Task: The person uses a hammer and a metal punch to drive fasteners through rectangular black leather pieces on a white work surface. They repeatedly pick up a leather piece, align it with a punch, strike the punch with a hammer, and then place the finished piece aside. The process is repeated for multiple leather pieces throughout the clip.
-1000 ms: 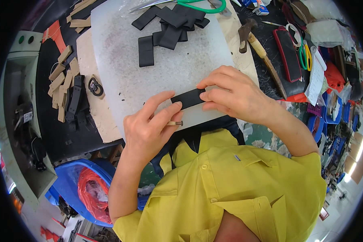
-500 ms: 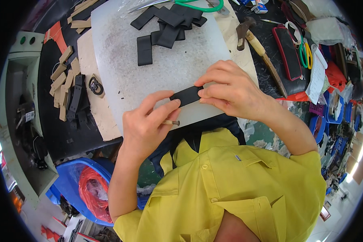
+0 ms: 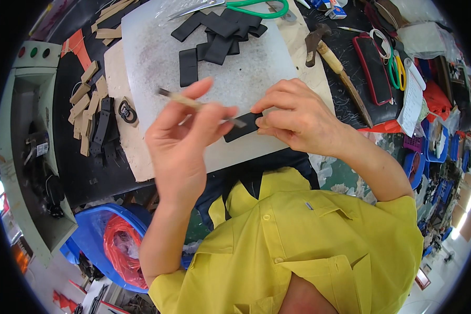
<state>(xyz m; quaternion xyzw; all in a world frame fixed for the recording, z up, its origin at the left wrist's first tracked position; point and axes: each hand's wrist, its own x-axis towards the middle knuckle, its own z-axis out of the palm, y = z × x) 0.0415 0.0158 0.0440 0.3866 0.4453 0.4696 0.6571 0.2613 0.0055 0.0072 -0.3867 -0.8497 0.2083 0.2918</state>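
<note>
My right hand (image 3: 298, 112) pinches the right end of a folded black strip (image 3: 244, 127) between thumb and fingers, low over the white cutting board (image 3: 157, 68). My left hand (image 3: 186, 123), a little blurred, grips a thin tool with a pale wooden handle (image 3: 186, 100). One end of the tool is dark; the other, a metal tip, points at the strip's left part. Whether the tip touches the strip I cannot tell. More folded black strips (image 3: 218, 48) lie in a loose pile farther up the board, one set apart (image 3: 188, 68) near my left fingertips.
Green-handled scissors (image 3: 259, 8) lie at the board's far edge. To the right are a hammer (image 3: 340, 65) and a red-edged phone (image 3: 372, 68). Tan strips (image 3: 83, 104), black strips (image 3: 103, 125) and a black ring-shaped piece (image 3: 126, 111) lie left. A blue bin (image 3: 97, 235) stands below.
My left hand has let go of the strip's left end and moved up and left. The tool in it has swung, its metal tip now toward the strip. My right hand stays put.
</note>
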